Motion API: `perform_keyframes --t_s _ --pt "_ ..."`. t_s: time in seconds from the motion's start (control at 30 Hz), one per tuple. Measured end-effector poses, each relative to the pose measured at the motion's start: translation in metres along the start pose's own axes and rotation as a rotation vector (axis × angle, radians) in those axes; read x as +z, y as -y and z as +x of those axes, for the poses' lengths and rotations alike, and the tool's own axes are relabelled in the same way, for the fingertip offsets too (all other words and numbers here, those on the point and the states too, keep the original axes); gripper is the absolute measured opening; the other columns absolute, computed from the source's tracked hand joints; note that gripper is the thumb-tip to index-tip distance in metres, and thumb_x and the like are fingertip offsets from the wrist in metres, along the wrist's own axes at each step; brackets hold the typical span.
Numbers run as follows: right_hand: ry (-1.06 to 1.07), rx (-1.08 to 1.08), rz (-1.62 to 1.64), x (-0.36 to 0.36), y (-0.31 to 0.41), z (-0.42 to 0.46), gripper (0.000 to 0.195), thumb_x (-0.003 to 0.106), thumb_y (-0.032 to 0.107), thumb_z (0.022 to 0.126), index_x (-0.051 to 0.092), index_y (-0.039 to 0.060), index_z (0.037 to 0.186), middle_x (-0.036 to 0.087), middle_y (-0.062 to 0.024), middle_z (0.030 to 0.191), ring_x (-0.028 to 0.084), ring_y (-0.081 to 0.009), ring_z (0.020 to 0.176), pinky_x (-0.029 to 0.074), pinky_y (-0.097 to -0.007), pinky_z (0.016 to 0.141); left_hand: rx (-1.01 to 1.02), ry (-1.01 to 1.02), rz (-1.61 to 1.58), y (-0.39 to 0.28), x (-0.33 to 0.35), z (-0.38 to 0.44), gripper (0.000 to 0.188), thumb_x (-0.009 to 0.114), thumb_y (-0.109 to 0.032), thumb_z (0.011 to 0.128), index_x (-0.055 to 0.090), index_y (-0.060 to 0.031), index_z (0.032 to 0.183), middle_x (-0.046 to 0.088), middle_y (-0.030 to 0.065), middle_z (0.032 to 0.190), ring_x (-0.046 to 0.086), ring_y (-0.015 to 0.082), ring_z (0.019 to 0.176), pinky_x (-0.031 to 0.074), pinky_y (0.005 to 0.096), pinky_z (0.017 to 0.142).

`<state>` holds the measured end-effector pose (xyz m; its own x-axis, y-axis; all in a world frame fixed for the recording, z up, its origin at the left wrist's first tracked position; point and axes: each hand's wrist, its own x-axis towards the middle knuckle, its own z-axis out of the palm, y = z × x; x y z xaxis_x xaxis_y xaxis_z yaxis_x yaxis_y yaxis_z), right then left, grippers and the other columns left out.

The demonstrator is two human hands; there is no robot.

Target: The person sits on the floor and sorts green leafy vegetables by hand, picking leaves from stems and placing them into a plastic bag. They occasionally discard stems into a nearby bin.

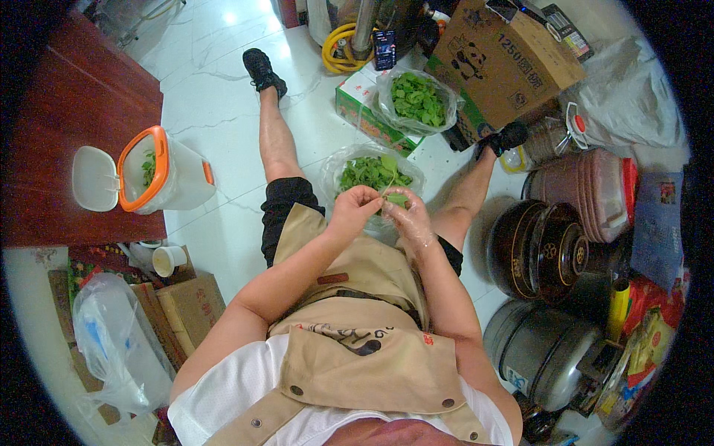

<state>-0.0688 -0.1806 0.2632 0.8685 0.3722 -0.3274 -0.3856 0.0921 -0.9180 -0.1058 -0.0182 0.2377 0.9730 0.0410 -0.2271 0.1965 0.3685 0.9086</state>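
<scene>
Between both hands is a sprig of leafy greens (397,198) with a pale thin stem. My bare left hand (356,207) pinches it with thumb and fingertips. Around its leafy part are the fingers of my right hand (411,218), which wears a clear plastic glove. The fingertips of the two hands nearly meet. Just beyond them on the floor, a clear plastic bag (330,165) holds loose green leaves (357,174); my hands cover its near part. Farther off, another clear bag (385,114) full of green leaves (418,99) rests on a green and white carton (357,106).
To the left stands a white bin (189,175) with an orange rim, its lid up and some greens inside. A large cardboard box (502,61), a phone (385,50) and a coiled yellow hose (337,50) are ahead. Dark lidded pots (516,248) line the right side.
</scene>
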Motion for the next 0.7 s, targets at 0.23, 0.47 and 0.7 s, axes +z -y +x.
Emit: perform_keyframes --t_s 0.23,0.47,0.7 --pt "0.009 -0.023 -0.086 -0.013 -0.01 0.013 0.019 0.073 0.016 0.089 0.066 0.0055 0.103 0.064 0.0001 0.084 0.058 -0.0122 0.069 0.05 -0.0279 0.065 0.071 -0.021 0.27 -0.003 0.0 -0.005 0.007 0.07 -0.008 0.09 0.065 -0.0025 0.091 0.066 -0.0003 0.081 0.058 0.0073 0.072 0.048 0.0248 0.065" --pt "-0.169 -0.241 -0.657 -0.01 -0.015 0.01 0.008 0.07 0.013 0.089 0.068 0.0065 0.093 0.066 -0.0023 0.077 0.059 -0.0096 0.064 0.049 -0.0283 0.058 0.152 -0.082 0.52 -0.005 0.001 -0.008 0.01 0.072 -0.011 0.087 0.067 -0.0027 0.087 0.069 0.0047 0.078 0.062 0.0116 0.069 0.049 0.0293 0.062" --pt "-0.148 0.008 0.086 -0.021 -0.018 0.007 0.014 0.067 0.013 0.094 0.065 0.005 0.105 0.07 -0.0077 0.085 0.063 -0.0148 0.071 0.051 -0.0301 0.064 0.587 -0.109 0.887 -0.015 -0.003 -0.008 0.009 0.074 -0.009 0.081 0.067 -0.0042 0.083 0.068 0.0115 0.08 0.066 0.0292 0.077 0.051 0.0394 0.07"
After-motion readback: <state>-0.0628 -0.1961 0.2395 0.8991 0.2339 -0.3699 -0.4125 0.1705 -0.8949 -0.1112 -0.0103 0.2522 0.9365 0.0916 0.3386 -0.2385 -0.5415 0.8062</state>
